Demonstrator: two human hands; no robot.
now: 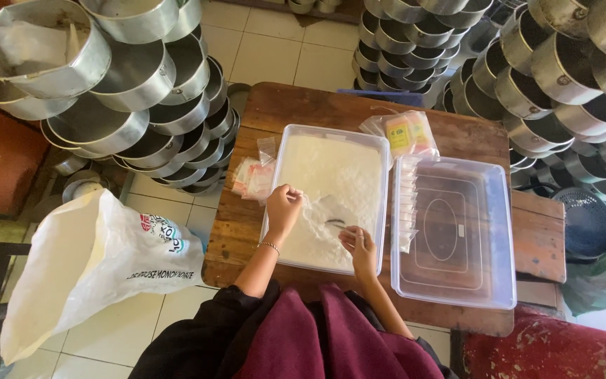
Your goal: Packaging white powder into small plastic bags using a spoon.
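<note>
A clear plastic tub (pixel 283 151) full of white powder sits on a wooden table (pixel 303 105). Above the powder, my left hand (pixel 283 207) pinches a small clear plastic bag (pixel 308 203) by its top. My right hand (pixel 359 245) holds a small metal spoon (pixel 336 224) whose tip lies in the powder just below the bag. A bracelet circles my left wrist.
The tub's clear lid (pixel 457 231) lies to the right with a row of small bags on its left edge. Small sachets (pixel 252 179) and a packet bag (pixel 405 133) lie nearby. Stacks of round metal tins (pixel 135 84) rise left and right. A white sack (pixel 92 267) stands on the floor.
</note>
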